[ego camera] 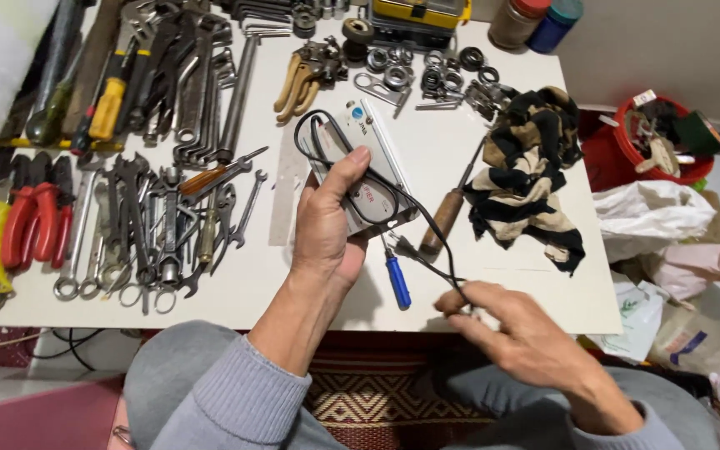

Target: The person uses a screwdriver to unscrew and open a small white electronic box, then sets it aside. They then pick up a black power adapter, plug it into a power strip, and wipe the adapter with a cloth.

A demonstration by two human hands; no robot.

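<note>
The left hand [327, 225] held a small white box [368, 162] up off the white table [427, 150]. The thumb lay across the top face of the box, and the other fingers curled under it, out of sight. So the box sat between the thumb and the hidden fingers, gripped tight.

A thin black cord [410, 204] came off the box. It made a loop just above the thumb tip, ran over the box face beside the thumb, and went down to the right hand [527, 342]. The right hand's thumb and first finger were pinched shut on the cord near its plug [404, 247]. The plug hung just above those pinching fingers, a little toward the left hand. The other fingers of the right hand were bent loosely, holding nothing.

A screwdriver with a blue handle [397, 281] lay on the table between the two hands, close to the left palm. A tool with a brown wooden handle [443, 218] lay just past the cord, above the right fingers. A striped black and tan cloth [531, 179] lay farther out beyond the right hand. Many wrenches [152, 233] lay well away from the left hand's fingers, on its outer side.
</note>
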